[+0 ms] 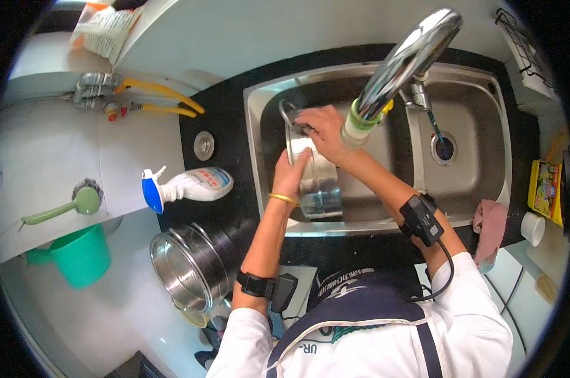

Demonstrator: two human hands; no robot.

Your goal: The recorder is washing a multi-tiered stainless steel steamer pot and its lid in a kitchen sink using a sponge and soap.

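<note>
A shiny stainless steel pot (320,189) is tilted on its side in the left basin of a double steel sink (254,156). My left hand (292,172) grips its wall near the rim, thumb on the metal. At the pot's upper end, by a looped metal handle (285,113), my right hand (325,132) presses a dark scouring pad (303,126) with bent fingers. The pad is mostly covered by the fingers. Above the basin, close to my right hand, hangs the end of a chrome faucet (407,61).
Left of the sink lie a spray bottle (202,184), a sink strainer (204,146) and stacked steel pots (190,269). A green-handled brush (87,201) and a teal dipper (82,257) hang farther left. At right are a pink cloth (490,229), a white cup (532,228) and a yellow packet (545,191).
</note>
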